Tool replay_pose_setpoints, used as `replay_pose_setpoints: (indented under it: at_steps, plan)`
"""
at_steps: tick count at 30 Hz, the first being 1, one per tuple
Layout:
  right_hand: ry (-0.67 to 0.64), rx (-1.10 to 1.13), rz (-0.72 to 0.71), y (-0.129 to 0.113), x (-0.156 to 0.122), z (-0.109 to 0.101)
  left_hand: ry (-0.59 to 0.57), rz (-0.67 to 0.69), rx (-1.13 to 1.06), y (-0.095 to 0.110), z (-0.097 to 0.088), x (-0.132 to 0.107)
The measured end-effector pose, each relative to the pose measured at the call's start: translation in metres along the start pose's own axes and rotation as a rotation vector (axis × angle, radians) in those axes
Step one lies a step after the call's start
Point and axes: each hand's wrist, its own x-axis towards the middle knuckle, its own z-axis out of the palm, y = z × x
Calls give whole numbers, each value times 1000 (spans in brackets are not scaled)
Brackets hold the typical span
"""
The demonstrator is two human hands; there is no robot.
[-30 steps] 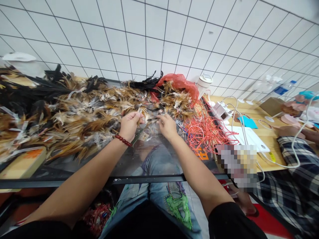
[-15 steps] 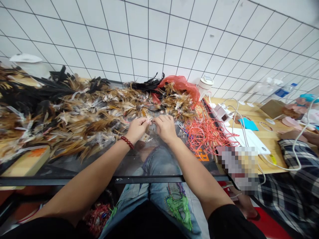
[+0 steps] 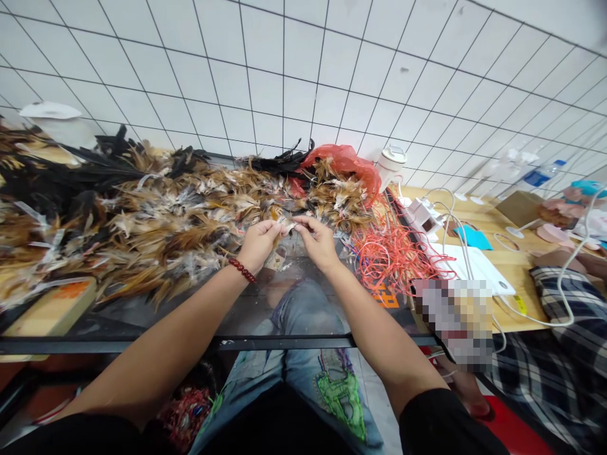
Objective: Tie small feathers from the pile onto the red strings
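Over the middle of the dark, glossy tabletop (image 3: 208, 319), both my hands meet almost tip to tip. My left hand (image 3: 260, 243), with a dark red bead bracelet at its wrist, is closed in a pinch on a small pale feather (image 3: 286, 226). Thumb and forefinger of my right hand (image 3: 319, 243) close at the right end of this feather; the fingers partly hide it. A wide heap of brown, tan and white feathers (image 3: 165, 227) lies behind and left of my hands. Right of my right hand is a tangle of red cords (image 3: 384, 253).
Black feathers (image 3: 80, 170) lie at the back left, and a red plastic bag (image 3: 344, 161) behind the heap. Farther right are a lidded white container (image 3: 391, 164), white cables, a white board (image 3: 478, 268) and a pixelated object (image 3: 455, 322). A person in plaid (image 3: 554, 360) sits at the right.
My right thumb and forefinger have spread slightly, and more of the pale feather shows between my hands. The left hand has shifted only a little; the heap and cords look the same.
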Motion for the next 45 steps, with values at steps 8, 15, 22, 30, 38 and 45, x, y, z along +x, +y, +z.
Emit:
replay_pose_setpoints:
  at_steps: [8, 15, 22, 30, 38, 45]
  plan:
    - [-32, -4, 39, -5, -1, -4, -66, 56, 83, 3, 0, -2]
    - [-15, -113, -51, -12, -2, -7, 12, 68, 111, 1, -1, 0]
    - [-40, -167, -86, -20, -4, -5, -57, 76, 118, 0, -1, 0]
    - [-3, -93, -67, -19, -2, -6, -217, -25, 56, 6, 1, -6]
    - [-90, 292, 191, -6, 4, -2, -324, -132, -230, 8, 0, -6]
    - [-210, 469, 246, -19, 2, -2, -447, -217, -274, 9, 0, -8]
